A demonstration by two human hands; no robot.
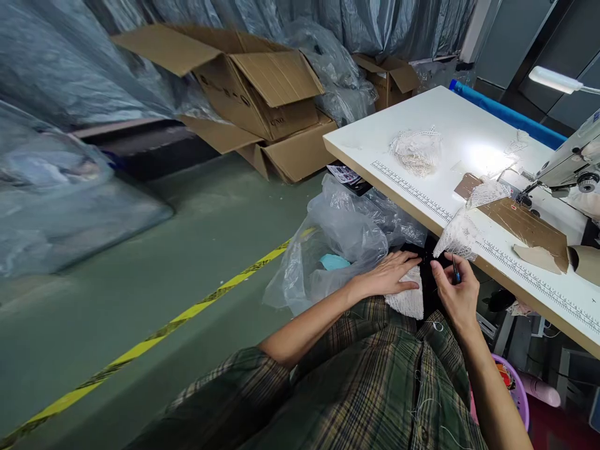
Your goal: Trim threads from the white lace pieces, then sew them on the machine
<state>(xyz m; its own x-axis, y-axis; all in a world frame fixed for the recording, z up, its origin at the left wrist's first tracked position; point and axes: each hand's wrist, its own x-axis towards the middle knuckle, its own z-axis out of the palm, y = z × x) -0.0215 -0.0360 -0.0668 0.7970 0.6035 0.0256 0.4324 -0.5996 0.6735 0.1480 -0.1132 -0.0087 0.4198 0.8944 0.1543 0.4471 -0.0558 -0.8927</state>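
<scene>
One white lace piece [407,303] rests on the person's lap, partly beneath the left hand [392,273], which lies palm down, fingers extended and slightly apart, with no grip evident. A second lace strip [458,234] hangs over the near edge of the bench [360,125], its upper part reaching toward the sewing machine [574,156]. The right hand [457,290] is curled closed, holding a small dark tool [455,271] just beside the hanging strip; whether the thumb touches the lace cannot be told.

On the bench, a brown board [534,225] lies partly under the strip, and a crumpled lace pile [416,151] sits near the far left corner. A lit lamp [555,80] is above the machine. Clear plastic bags [347,219] lie left of the bench, below its edge. Beyond stand open cardboard boxes [262,94]. Yellow-and-black tape [187,315] crosses the green floor [225,212]. A purple basket [520,394] is located under the bench.
</scene>
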